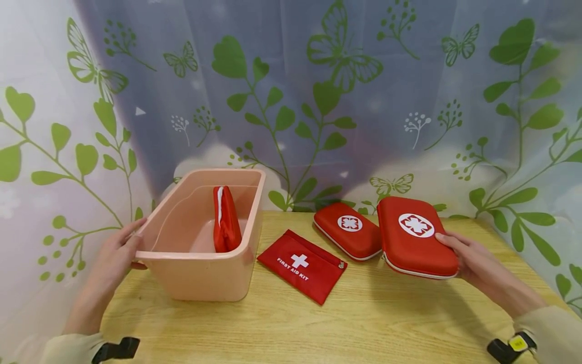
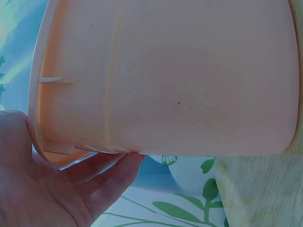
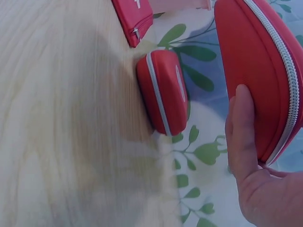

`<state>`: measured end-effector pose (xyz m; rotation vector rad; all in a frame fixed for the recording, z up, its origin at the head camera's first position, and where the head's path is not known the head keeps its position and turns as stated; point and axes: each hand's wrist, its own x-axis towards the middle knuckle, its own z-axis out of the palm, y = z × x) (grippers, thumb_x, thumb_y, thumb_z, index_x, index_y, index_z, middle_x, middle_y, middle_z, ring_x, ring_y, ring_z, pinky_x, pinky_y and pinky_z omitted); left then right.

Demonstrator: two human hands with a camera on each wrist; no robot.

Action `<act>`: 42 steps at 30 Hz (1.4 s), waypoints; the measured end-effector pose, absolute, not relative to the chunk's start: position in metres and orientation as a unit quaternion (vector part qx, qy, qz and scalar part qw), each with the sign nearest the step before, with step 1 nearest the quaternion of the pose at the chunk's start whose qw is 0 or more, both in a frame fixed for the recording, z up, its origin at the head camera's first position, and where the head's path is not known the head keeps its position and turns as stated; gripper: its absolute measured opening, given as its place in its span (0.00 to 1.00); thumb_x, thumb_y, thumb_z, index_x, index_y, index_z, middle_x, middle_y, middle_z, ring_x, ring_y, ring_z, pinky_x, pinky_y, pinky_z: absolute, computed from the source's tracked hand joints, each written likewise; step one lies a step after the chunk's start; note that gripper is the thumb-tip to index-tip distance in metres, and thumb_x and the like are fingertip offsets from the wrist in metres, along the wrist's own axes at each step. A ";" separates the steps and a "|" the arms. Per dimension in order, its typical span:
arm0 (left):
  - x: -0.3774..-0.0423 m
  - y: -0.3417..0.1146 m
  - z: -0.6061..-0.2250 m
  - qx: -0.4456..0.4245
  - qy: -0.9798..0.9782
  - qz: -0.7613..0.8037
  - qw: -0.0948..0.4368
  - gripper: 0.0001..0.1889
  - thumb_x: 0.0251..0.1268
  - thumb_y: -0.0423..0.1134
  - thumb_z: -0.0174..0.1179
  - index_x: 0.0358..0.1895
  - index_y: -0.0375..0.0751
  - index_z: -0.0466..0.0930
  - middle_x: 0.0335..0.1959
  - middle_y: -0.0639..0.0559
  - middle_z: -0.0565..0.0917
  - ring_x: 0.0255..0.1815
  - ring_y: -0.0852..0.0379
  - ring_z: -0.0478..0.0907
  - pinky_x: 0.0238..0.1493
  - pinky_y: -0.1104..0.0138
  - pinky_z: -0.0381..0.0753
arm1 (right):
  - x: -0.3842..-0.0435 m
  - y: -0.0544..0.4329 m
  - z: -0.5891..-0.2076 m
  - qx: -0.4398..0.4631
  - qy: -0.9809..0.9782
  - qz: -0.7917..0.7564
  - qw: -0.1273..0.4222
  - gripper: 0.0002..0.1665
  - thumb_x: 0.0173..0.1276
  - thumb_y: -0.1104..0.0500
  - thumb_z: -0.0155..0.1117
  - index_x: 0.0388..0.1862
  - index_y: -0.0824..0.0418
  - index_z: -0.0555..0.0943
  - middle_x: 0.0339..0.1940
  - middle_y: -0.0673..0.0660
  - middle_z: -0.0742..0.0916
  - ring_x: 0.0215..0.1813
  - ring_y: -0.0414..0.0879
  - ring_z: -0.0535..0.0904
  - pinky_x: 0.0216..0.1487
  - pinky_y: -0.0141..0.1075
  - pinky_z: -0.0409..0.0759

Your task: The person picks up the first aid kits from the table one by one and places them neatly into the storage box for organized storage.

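My left hand grips the rim of a pink plastic bin at its left corner; in the left wrist view the fingers reach beneath that rim. Inside the bin a red pouch with a white zipper stands on edge. My right hand holds a red zippered first aid case with a white cross emblem by its right side, thumb on top and fingers under it. The right wrist view shows this case raised above the table.
A smaller red hard case lies at the back of the wooden table. Left of it, beside the bin, is a flat red FIRST AID KIT pouch. A curtain with green leaves and butterflies hangs behind.
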<state>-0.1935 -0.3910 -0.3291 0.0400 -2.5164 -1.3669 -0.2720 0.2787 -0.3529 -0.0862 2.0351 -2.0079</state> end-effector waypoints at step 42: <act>-0.193 -0.393 -0.331 0.014 -0.872 -0.470 0.136 0.28 0.79 0.40 0.36 0.77 0.32 0.52 0.65 0.19 0.63 0.34 0.71 0.77 0.29 0.62 0.84 | -0.286 0.198 -0.312 -0.069 0.667 -0.731 0.122 0.52 0.74 0.47 0.60 0.81 0.62 0.41 0.51 0.48 0.83 0.38 0.42 0.84 0.36 0.32 0.82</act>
